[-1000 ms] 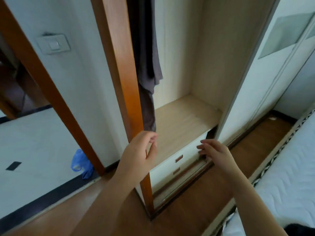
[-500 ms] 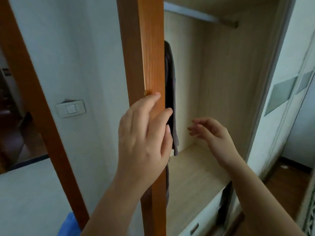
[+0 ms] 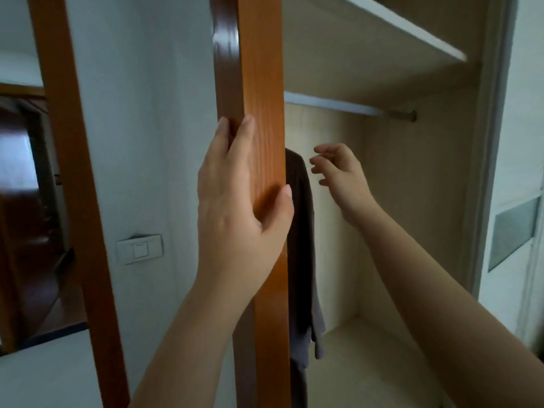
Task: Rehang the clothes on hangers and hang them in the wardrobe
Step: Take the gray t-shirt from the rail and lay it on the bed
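- A dark garment [image 3: 303, 231] hangs inside the wardrobe, just behind the wooden post [image 3: 262, 69], partly hidden by it.
- The right hand [image 3: 341, 175] is just right of the post near the garment's top, fingers loosely curled, holding nothing.
- The left hand [image 3: 235, 207] lies flat against the post, fingers straight.
- A rail [image 3: 338, 108] runs right from the post.
- A wall switch [image 3: 139, 249] sits left of the post.

No text, label, brand, number or sign can be read anywhere in the view. The wall switch [image 3: 139, 249] is seen as a plain white plate, and the dark garment [image 3: 303, 231] in the wardrobe [image 3: 412, 201] is too blurred for any tag to be made out.
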### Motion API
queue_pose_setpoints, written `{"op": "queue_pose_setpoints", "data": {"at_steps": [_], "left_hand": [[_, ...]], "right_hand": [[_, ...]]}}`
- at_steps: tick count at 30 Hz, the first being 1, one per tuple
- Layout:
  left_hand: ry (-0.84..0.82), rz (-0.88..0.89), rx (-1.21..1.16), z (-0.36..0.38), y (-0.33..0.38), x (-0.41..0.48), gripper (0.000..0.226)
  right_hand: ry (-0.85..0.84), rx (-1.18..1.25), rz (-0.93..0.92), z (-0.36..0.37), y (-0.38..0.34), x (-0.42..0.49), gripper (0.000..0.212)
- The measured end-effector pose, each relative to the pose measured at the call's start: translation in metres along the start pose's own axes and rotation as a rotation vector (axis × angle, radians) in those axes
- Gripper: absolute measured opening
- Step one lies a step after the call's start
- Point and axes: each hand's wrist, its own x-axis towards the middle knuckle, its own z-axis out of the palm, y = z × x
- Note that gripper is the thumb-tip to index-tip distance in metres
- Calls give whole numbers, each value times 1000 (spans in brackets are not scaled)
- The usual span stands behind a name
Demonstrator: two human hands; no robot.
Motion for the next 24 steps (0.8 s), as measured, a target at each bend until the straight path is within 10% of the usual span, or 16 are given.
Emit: {"op": "queue_pose_setpoints", "data": {"at_steps": [16,24], "left_hand": [[31,-28,120,10,8,19,75],[23,-46,116,9,9,19,73]], "right_hand": [[-348,-654,104,46,14,89,30],[-324,-119,233,59,34,89,31]]}}
